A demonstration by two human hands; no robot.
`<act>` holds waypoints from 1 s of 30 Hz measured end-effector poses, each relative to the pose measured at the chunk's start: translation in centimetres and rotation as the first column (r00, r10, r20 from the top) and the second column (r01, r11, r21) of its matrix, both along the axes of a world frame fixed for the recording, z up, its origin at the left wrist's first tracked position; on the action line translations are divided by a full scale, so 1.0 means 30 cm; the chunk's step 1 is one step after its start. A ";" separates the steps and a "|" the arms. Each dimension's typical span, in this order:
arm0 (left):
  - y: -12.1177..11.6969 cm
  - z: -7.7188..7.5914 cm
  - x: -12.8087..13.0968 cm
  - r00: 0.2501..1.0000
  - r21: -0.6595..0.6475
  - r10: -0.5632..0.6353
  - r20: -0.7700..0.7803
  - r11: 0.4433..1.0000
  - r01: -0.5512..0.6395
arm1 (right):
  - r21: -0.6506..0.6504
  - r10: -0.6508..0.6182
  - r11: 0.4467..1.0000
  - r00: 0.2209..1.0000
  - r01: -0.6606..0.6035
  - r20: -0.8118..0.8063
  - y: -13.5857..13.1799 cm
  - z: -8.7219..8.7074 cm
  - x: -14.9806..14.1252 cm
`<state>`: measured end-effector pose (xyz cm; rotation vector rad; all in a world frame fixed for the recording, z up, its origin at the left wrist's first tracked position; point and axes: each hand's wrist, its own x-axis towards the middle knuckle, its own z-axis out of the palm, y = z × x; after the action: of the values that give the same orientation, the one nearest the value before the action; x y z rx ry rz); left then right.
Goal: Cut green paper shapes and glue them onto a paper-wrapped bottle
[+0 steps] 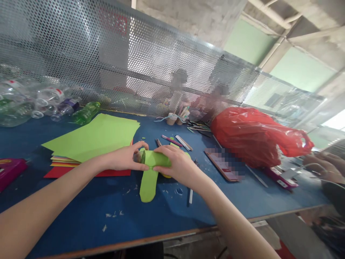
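Between my hands is a tube wrapped in light-green paper [155, 159], lying sideways, with a round-ended green paper strip [148, 186] reaching toward me from its underside. My left hand [128, 158] is closed on the tube's left end, where a clear edge shows. From the right, the fingers of my right hand [176, 162] curve over the tube, and its thumb presses the near side close to my left thumb. Another green paper piece [174, 144] sticks out behind my right hand. A bit of yellow shows under that hand; what it belongs to is hidden.
Stacked coloured paper [107, 135] lies at left, near plastic bottles [87, 112]. Pens [172, 140] and cups of sticks [171, 118] lie beyond my hands. Rightward are a phone [222, 165], a red plastic bag [245, 135] and another person's hand [320, 165]. A perforated metal screen [107, 61] stands behind.
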<state>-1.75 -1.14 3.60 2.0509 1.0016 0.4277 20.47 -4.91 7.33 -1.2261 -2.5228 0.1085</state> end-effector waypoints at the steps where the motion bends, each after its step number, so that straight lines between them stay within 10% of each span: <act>1: -0.002 0.003 -0.001 1.000 0.013 -0.002 -0.011 1.000 0.002 | -0.002 0.013 1.000 1.000 -0.013 0.006 -0.004 0.003 0.008; 15: -0.010 0.001 -0.003 1.000 0.049 -0.011 -0.030 0.999 0.012 | 0.077 0.010 0.997 0.998 -0.016 0.066 0.013 -0.036 0.029; 30: 0.009 0.057 -0.036 0.976 0.081 0.180 0.118 0.978 -0.190 | 0.096 0.045 0.994 0.996 -0.052 0.074 0.104 0.068 -0.010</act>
<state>-2.82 -0.87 5.32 1.9978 1.1284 0.6894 20.16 -1.78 9.36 -1.1510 -2.5867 -0.0477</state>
